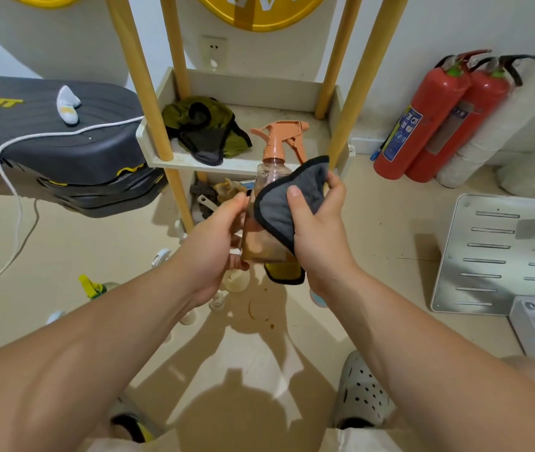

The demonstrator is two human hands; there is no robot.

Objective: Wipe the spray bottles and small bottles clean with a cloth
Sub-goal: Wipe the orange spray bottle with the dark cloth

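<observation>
One head-worn wide-angle view looks forward and steeply down, close above the left hand [210, 243] and right hand [321, 238], the shelf [250, 89] just beyond; edges seem lens-bowed.

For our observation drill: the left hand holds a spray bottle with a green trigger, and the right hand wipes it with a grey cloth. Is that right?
The trigger is orange, not green, as the head view shows. The left hand holds the spray bottle and the right hand wipes it with a grey cloth.

Ahead, shelf [194, 163] and poles [142, 83] block way. Below, small bottles [217, 301] dot floor [390, 230]. Room at right, before metal plate [494, 252].
</observation>
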